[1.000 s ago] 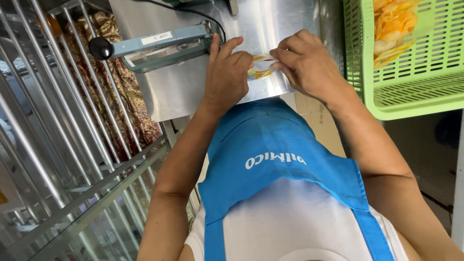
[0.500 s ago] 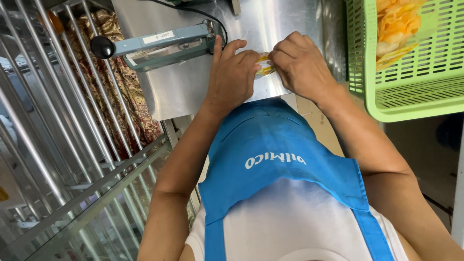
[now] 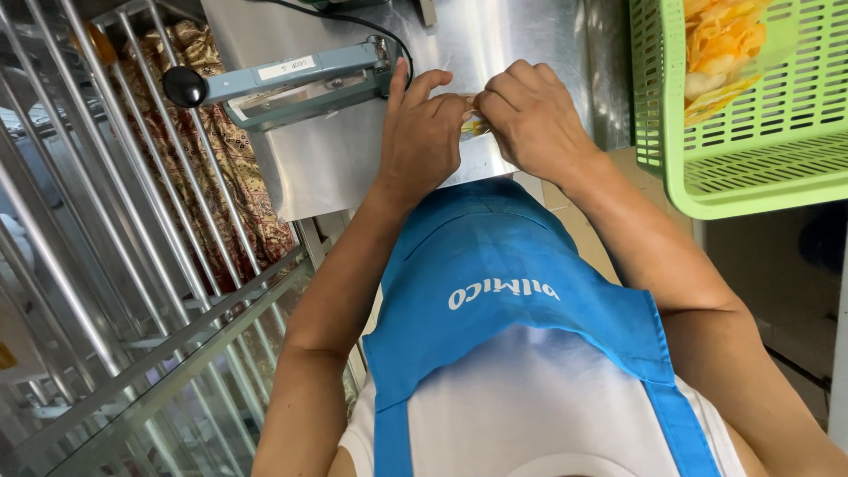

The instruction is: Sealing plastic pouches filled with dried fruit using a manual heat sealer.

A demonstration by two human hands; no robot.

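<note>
Both of my hands meet over a steel table top (image 3: 530, 35). My left hand (image 3: 422, 132) and my right hand (image 3: 530, 119) pinch a small clear bag of yellow snack (image 3: 474, 126) between their fingertips; most of the bag is hidden under the fingers. A blue-grey heat sealer (image 3: 291, 79) with a black knob on its arm lies on the table just left of my left hand, its bar lowered. My blue apron fills the lower middle of the view.
A green plastic basket (image 3: 760, 177) holding bags of yellow chips stands at the right. A steel wire rack (image 3: 106, 265) runs down the left side, with patterned cloth behind its bars. A black cable runs across the table's far edge.
My hands have closed further together over the small bag, which shows less than before. The sealer and the basket have not moved.
</note>
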